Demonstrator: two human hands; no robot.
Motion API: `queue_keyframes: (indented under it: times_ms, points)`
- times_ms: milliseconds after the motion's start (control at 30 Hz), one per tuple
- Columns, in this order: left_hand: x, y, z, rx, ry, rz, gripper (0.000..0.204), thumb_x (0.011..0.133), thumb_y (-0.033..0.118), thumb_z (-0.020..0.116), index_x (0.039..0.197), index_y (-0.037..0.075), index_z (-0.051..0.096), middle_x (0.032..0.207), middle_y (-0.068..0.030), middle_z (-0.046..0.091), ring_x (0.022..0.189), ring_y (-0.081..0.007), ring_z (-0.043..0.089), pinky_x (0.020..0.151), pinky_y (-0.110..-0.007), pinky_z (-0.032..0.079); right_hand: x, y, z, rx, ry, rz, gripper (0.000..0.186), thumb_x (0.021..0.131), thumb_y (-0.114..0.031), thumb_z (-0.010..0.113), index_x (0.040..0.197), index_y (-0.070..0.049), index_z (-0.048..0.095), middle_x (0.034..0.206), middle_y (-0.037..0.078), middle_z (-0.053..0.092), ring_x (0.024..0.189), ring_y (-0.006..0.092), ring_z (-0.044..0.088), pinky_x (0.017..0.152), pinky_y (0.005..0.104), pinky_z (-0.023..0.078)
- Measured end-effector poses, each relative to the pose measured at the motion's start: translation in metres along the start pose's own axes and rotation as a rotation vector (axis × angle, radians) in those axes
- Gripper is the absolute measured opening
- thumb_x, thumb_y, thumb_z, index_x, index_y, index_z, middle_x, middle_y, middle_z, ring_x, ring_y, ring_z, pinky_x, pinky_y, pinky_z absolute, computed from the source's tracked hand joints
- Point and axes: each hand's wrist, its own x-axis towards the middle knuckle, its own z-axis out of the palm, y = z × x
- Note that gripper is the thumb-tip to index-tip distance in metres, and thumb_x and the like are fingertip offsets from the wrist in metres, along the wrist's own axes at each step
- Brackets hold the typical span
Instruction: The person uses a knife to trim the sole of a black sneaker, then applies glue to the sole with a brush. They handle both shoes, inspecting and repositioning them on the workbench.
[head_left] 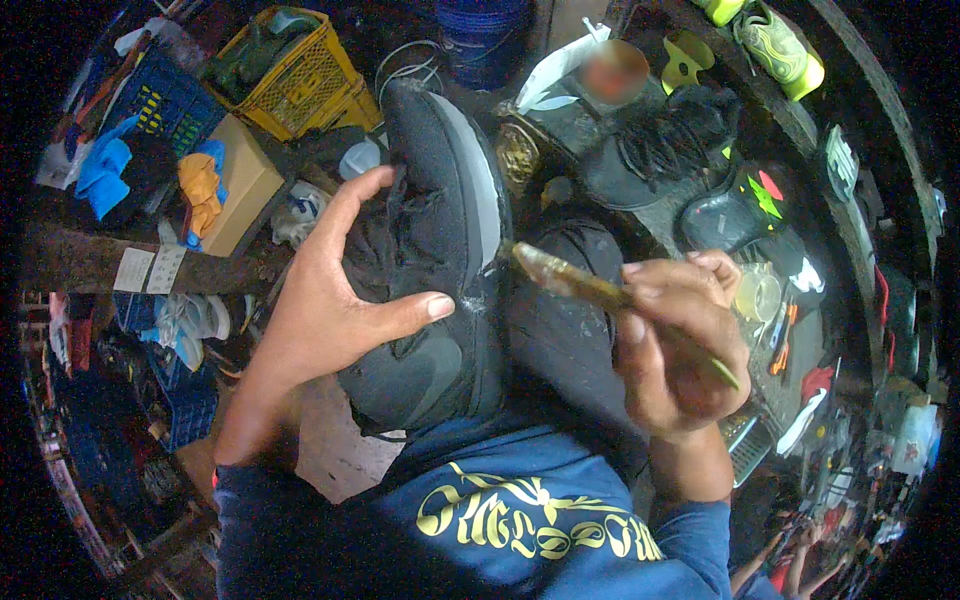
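My left hand (pixel 330 275) grips a black sneaker (pixel 425 240) over my lap, its fingers mostly hidden and its thumb pressed near the sole edge. Along that edge runs a pale grey strip (pixel 478 170), with a whitish smear beside the thumb. A slim brush (pixel 575 280) is pinched in my right hand (pixel 690 345). Its coated, glistening tip points left, at or very close to the sneaker's edge; whether it touches I cannot tell. Beyond my right hand lies another black lace-up sneaker (pixel 650 150).
Yellow crate (pixel 300 85), blue crate (pixel 165 100) and cardboard box (pixel 245 185) stand far left. A blue bucket (pixel 483 40) is at the back. Right of me lie a black insole (pixel 720 215), a tape roll (pixel 757 293) and an orange-handled tool (pixel 785 340). Neon-yellow shoes (pixel 780 50) sit far right.
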Motion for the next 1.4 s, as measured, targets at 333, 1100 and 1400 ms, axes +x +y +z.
queue_keyframes:
  times_ms: [333,1100,1400]
  points:
    - [-0.001,-0.002,-0.002,0.009,-0.003,-0.002,0.098,0.063,0.025,0.092,0.142,-0.005,0.043,0.138,-0.0196,0.054,0.131,-0.027,0.05,0.113,-0.037,0.035,-0.002,0.001,-0.003,0.106,-0.006,0.047,0.021,0.075,0.0,0.076,0.094,-0.006,0.071,0.09,0.007,0.074,0.085,0.0226,0.072,0.089,0.0416,0.039]
    - [-0.007,0.004,-0.011,0.111,-0.245,0.084,0.096,0.06,0.023,0.092,0.141,0.0,0.048,0.138,-0.018,0.056,0.131,-0.0262,0.052,0.112,-0.037,0.037,0.002,0.007,-0.01,0.324,0.317,0.393,0.018,0.085,-0.003,0.073,0.102,-0.001,0.069,0.097,0.008,0.07,0.091,0.0174,0.065,0.081,0.0296,0.051]
    - [-0.012,-0.017,-0.006,0.128,-0.133,-0.006,0.102,0.055,0.022,0.093,0.142,-0.003,0.047,0.14,-0.018,0.054,0.129,-0.0284,0.052,0.112,-0.038,0.038,-0.044,0.023,-0.01,0.651,0.366,0.679,0.02,0.098,-0.022,0.065,0.105,-0.004,0.068,0.094,0.002,0.068,0.086,0.0079,0.059,0.076,0.0243,0.048]
